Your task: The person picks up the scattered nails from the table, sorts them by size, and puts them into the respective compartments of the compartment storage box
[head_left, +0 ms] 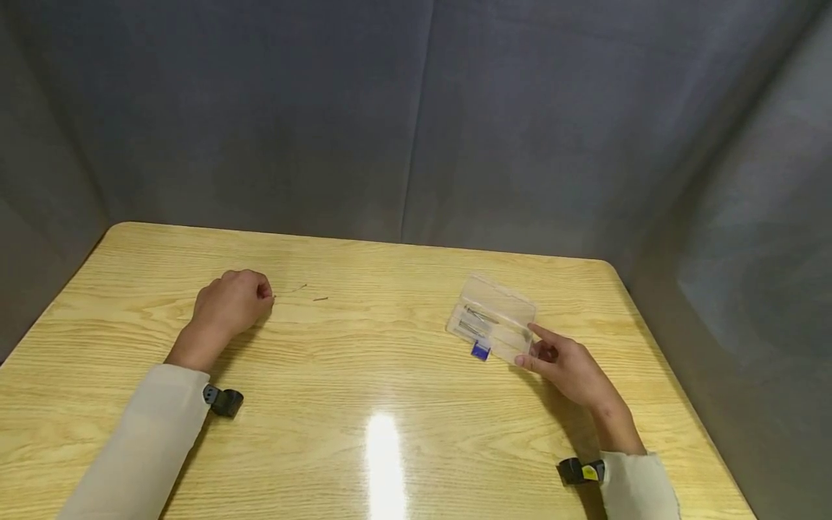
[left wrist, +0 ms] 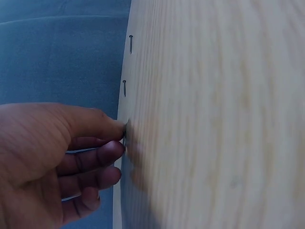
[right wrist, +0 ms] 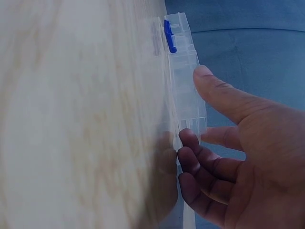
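Observation:
My left hand (head_left: 235, 300) is at the left of the table, its thumb and forefinger pinching a small nail (left wrist: 125, 130) at the tabletop. Past those fingertips lie two thin dark nails (left wrist: 125, 88), each with a small flat head. On the right, my right hand (head_left: 568, 365) grips the right end of a clear plastic box (head_left: 513, 343), thumb at the near corner and forefinger along the side. Its lid (head_left: 499, 297) is swung back, and a blue latch (head_left: 480, 351) hangs at the front. Silver nails (head_left: 479, 315) lie in compartments toward the box's left side.
The wooden table (head_left: 312, 404) has rounded far corners and carries a bright glare near its front. Grey-blue cloth (head_left: 292, 123) hangs behind it and along the sides. Each wrist wears a black camera band (head_left: 224, 401).

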Motion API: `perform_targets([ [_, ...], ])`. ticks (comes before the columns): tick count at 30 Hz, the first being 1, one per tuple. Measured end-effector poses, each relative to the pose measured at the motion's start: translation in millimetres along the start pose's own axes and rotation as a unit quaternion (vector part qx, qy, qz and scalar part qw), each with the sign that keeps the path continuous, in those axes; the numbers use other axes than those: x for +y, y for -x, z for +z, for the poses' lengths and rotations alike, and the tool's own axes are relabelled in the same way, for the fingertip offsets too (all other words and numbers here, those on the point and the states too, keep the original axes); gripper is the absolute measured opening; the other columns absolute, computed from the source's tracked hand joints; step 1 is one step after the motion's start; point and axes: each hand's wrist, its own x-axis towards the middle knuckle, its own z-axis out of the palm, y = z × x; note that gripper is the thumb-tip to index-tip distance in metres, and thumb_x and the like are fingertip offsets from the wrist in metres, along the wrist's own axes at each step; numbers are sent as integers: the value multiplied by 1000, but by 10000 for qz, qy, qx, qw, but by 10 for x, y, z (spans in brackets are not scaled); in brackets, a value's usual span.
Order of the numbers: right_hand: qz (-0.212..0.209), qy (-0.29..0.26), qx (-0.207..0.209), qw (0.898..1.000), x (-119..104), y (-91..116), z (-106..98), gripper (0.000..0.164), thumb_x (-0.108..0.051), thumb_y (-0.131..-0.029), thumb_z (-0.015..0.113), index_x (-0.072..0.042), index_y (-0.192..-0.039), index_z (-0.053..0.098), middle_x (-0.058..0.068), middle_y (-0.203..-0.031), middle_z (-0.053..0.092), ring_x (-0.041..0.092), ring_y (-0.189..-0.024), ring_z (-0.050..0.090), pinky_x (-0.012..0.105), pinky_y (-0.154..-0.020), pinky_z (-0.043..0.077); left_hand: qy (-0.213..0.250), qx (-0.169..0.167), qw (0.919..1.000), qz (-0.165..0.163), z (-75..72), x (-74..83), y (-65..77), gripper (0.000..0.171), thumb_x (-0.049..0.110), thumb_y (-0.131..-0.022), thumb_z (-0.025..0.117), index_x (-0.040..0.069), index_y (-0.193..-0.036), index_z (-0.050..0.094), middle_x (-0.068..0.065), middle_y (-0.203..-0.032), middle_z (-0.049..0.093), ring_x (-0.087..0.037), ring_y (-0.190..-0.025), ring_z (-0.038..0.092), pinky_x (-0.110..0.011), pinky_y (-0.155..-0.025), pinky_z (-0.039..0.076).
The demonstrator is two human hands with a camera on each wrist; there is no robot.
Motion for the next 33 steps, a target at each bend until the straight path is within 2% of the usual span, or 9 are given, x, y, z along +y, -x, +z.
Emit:
perform_targets([
  [5, -10, 23, 52, 10000, -1, -7, -5, 72, -29, -97, 74, 7, -151, 43, 4, -92, 61, 21, -79, 52, 31, -68, 45, 43, -60, 10000, 4, -13, 1, -16, 17, 6, -94, 58, 9, -79, 66, -5, -74, 60, -23, -60, 48, -38, -53, 38],
  [12, -15, 26, 22, 10000, -15, -12, 1, 72, -28, -97, 74, 8, -151, 43, 4, -92, 61, 21, -78, 52, 31, -68, 44, -93, -392, 9991, -108, -23, 18, -21, 14, 8, -92, 62, 10, -78, 64, -7, -76, 58, -25, -65, 51, -41, -57, 41],
  [22, -80, 58, 76, 9999, -24, 5, 11, 71, -26, -97, 74, 10, -149, 43, 3, -90, 61, 20, -78, 51, 30, -68, 43, -210, -711, 9972, 16, -9, 16, -33, 14, 9, -89, 58, 12, -76, 60, -6, -76, 57, -25, -65, 50, -40, -58, 40],
  [28, -91, 67, 112, 9999, -28, 3, 21, 72, -26, -96, 75, 10, -150, 43, 4, -91, 61, 20, -78, 52, 29, -67, 44, -422, -700, 9965, 159, -2, 34, -33, 12, 8, -87, 60, 11, -76, 61, -7, -77, 60, -26, -67, 54, -43, -59, 44],
  [33, -49, 45, 75, 9999, -27, 3, 21, 71, -25, -96, 75, 10, -150, 43, 4, -91, 61, 21, -79, 52, 30, -68, 44, -397, -694, 9968, 85, -6, 29, -34, 13, 8, -86, 61, 13, -74, 61, -6, -76, 58, -26, -68, 52, -42, -59, 42],
])
